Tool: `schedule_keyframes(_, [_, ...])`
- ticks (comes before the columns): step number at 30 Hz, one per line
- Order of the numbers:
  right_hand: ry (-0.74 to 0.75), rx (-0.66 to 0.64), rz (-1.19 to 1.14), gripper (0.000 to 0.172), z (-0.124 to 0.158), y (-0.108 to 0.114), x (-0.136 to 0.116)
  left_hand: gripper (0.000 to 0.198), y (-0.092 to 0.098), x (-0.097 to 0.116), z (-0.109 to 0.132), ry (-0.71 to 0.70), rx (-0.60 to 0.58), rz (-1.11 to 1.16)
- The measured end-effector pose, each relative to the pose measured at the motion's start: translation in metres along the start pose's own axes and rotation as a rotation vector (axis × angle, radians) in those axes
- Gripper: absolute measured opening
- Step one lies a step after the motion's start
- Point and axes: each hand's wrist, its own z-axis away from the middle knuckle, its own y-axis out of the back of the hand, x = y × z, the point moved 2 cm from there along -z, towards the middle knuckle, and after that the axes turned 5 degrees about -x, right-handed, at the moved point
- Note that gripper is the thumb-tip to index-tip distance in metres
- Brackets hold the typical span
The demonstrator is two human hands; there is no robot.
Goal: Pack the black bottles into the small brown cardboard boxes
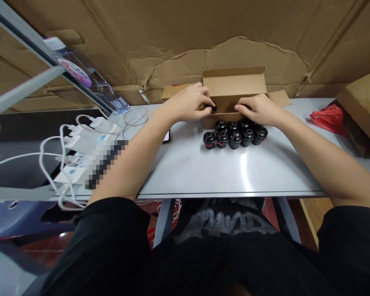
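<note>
Left hand (187, 102) pinches one black part (213, 109) at the open box (234, 84), right hand (260, 109) curls beside it, grip unclear, with about ten parts (234, 135) grouped on the table (234, 176) and the box's contents hidden.

The inside of the cardboard box (234, 86) is screened by the left grip (187, 102) and the right grip (259, 109), and the small black part (213, 109) at the left fingertips is mostly covered. The white chargers (89, 137) are partly masked by a pixelated patch (106, 162), and the carton (364, 102) at the right is cut off by the edge.
</note>
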Motion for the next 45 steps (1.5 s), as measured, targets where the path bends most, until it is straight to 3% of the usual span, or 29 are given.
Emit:
schedule_keyframes(5, [-0.009, 0.005, 0.000, 0.045, 0.000, -0.001, 0.002, 0.036, 0.012, 0.023, 0.003, -0.084, 0.001, 0.062])
schedule_keyframes(10, [-0.015, 0.001, 0.016, 0.046, -0.001, -0.002, 0.002, 0.039, 0.015, 0.048, 0.008, -0.148, -0.136, 0.150])
schedule_keyframes(13, [-0.010, -0.005, 0.016, 0.050, 0.000, -0.002, 0.001, 0.046, 0.008, 0.046, 0.007, -0.125, -0.167, 0.135])
schedule_keyframes(18, [-0.016, -0.006, 0.024, 0.050, 0.001, -0.001, -0.001, 0.037, -0.004, 0.037, 0.004, -0.104, -0.188, 0.070])
schedule_keyframes(23, [-0.012, 0.004, -0.030, 0.046, 0.002, 0.000, -0.001, 0.035, 0.013, 0.037, 0.008, -0.077, -0.216, 0.094])
schedule_keyframes(27, [0.008, 0.087, -0.103, 0.050, 0.005, 0.006, -0.007, 0.049, 0.042, 0.033, 0.010, -0.091, -0.113, 0.191])
schedule_keyframes(30, [0.030, 0.152, -0.157, 0.063, 0.008, 0.013, -0.023, 0.069, 0.054, 0.031, 0.010, -0.099, -0.001, 0.260])
schedule_keyframes(35, [0.098, 0.115, -0.303, 0.097, 0.013, 0.016, -0.054, 0.082, 0.044, 0.038, 0.003, -0.136, 0.104, 0.329])
schedule_keyframes(38, [0.088, 0.064, -0.363, 0.108, 0.015, 0.014, -0.061, 0.079, 0.042, 0.049, 0.002, -0.126, 0.159, 0.328])
schedule_keyframes(41, [0.063, 0.095, -0.375, 0.114, 0.016, 0.013, -0.062, 0.086, 0.041, 0.053, 0.002, -0.111, 0.202, 0.317])
schedule_keyframes(43, [0.041, 0.162, -0.377, 0.116, 0.016, 0.013, -0.060, 0.090, 0.033, 0.044, -0.001, -0.064, 0.240, 0.325])
schedule_keyframes(45, [0.010, 0.223, -0.392, 0.119, 0.016, 0.014, -0.057, 0.085, 0.015, 0.022, -0.007, 0.007, 0.319, 0.330])
